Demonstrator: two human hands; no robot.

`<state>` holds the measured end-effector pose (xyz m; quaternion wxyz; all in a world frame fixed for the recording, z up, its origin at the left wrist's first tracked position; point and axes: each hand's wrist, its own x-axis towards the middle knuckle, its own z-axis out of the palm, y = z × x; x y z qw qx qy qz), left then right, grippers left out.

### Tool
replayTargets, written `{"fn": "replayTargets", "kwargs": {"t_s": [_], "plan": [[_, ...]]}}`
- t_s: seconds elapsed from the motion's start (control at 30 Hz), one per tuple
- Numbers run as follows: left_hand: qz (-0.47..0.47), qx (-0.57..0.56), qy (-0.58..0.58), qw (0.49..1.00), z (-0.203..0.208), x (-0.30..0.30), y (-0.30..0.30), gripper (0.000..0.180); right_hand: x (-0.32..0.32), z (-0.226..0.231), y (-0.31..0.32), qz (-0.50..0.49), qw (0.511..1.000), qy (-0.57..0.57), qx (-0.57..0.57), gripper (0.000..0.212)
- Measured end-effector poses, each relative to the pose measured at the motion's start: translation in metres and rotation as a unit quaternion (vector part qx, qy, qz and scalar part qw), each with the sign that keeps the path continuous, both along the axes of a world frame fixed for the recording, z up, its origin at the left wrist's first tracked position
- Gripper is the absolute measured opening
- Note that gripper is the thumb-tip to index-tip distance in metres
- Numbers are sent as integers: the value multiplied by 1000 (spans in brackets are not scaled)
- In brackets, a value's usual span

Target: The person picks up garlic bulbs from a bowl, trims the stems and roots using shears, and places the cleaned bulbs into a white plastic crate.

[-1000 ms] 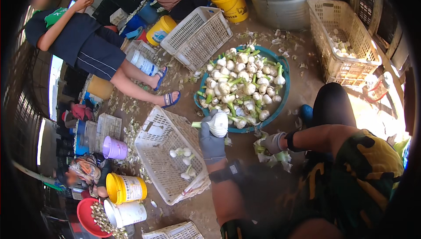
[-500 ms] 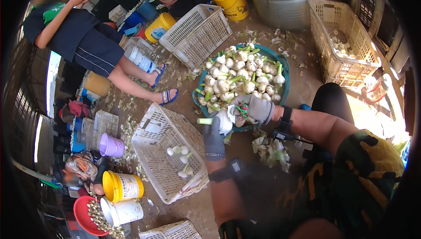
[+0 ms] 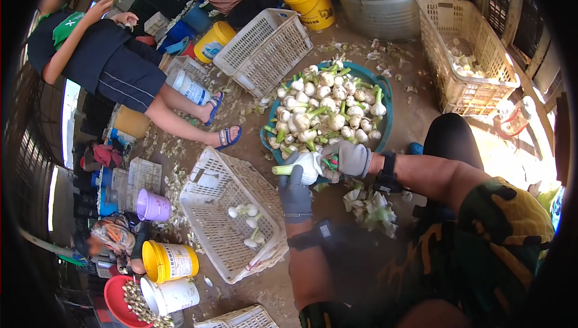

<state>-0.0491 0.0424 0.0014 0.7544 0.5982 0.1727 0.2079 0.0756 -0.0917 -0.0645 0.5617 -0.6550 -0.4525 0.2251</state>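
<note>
In my gloved left hand (image 3: 295, 194) is a white garlic bulb (image 3: 310, 168), held just past the near rim of a teal tub (image 3: 389, 111). Its cut green stem points left. My gloved right hand (image 3: 352, 159) is closed against the bulb's right side. A small red and green thing (image 3: 331, 161) shows at its fingers; its kind is unclear. The tub bears a heap of garlic bulbs (image 3: 328, 99) with short green stems. Left of my left hand stands a pale plastic crate (image 3: 195, 198) with several cleaned bulbs (image 3: 251, 222) inside.
Peeled skins (image 3: 368, 207) lie on the floor below my right hand. Beyond the tub are another crate (image 3: 268, 51), a yellow bucket (image 3: 310, 6) and a metal tub (image 3: 382, 6). A crate with bulbs (image 3: 475, 96) stands far right. Co-workers (image 3: 126, 66) are at the left and back.
My right hand has moved slightly down along the bulb, and the bulb has turned a little in my left hand. A standing co-worker's hands have come apart. The view has shifted slightly.
</note>
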Motion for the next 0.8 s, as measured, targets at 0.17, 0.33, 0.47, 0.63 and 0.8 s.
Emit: {"fn": "replayTargets", "kwargs": {"t_s": [0.17,0.33,0.47,0.63,0.8], "plan": [[-61,-82,-84,991,6,-5,-2,41,-4,-24,-18,76,898,-348,-259,34],[-84,-7,-67,994,-4,-10,9,40,8,8,-12,107,949,293,-41,33],[-50,63,-26,996,-14,-5,11,37,-1,45,-13,124,951,278,-49,25],[-20,97,-15,995,0,-1,-2,34,-2,14,-7,178,918,351,50,23],[-22,7,-19,1000,2,-6,-2,33,-15,32,-21,72,995,-62,-17,18]]}}
